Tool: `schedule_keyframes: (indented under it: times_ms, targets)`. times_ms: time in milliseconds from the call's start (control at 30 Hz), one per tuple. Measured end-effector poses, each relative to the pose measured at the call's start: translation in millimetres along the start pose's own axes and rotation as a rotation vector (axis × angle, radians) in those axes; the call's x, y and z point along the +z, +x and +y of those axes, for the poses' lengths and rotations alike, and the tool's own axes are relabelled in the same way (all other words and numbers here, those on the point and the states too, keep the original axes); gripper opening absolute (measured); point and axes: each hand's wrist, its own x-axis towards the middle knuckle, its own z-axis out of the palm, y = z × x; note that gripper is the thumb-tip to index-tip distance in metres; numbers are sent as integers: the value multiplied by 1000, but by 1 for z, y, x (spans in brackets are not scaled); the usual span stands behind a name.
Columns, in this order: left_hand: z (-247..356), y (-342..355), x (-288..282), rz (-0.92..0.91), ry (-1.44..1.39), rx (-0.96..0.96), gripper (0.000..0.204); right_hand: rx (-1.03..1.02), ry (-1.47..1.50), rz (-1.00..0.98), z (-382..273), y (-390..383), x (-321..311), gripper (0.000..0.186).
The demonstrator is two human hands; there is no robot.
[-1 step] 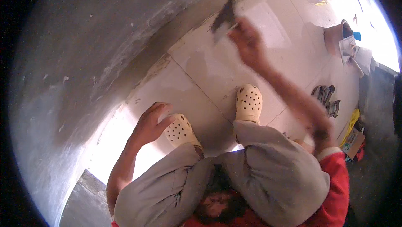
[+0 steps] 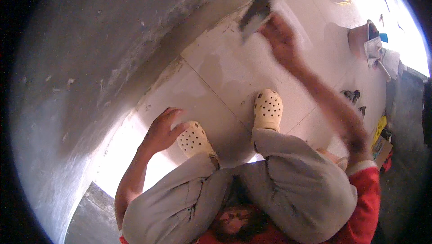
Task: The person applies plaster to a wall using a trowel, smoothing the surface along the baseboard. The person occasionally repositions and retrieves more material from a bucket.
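Observation:
My right hand (image 2: 280, 35) is closed round the handle of a flat, wide-bladed scraper (image 2: 257, 12), both somewhat blurred by motion. The blade is dark toward its far end and paler near my fingers. It is held near the foot of the grey wall (image 2: 135, 32), over the far edge of the tiled floor (image 2: 225, 71); whether it touches either cannot be told. My left hand (image 2: 164, 131) hangs beside my left shoe, a cream clog (image 2: 193, 138) with holes. Its fingers are curved, the thumb stands apart, and nothing is in it.
My other clog (image 2: 268, 107) is planted on the tiles between my hands. At the far right stands a brownish bucket (image 2: 358, 41) with a pale packet hanging at its side. Small dark objects (image 2: 350, 95) and a yellow item (image 2: 380, 129) lie nearer, partly behind my right arm.
My right hand has moved a little right and farther away with the scraper, along the foot of the wall. My left hand has hardly moved.

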Motion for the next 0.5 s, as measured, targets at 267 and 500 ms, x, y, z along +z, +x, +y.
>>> schedule_keyframes:
  times_ms: [267, 500]
  targets:
    - [6, 33, 0, -26, -108, 77, 42, 131, 101, -247, -15, 26, -171, 51]
    - [6, 36, -1, 76, -106, 157, 42, 21, 412, -115, 75, 57, -75, 54]
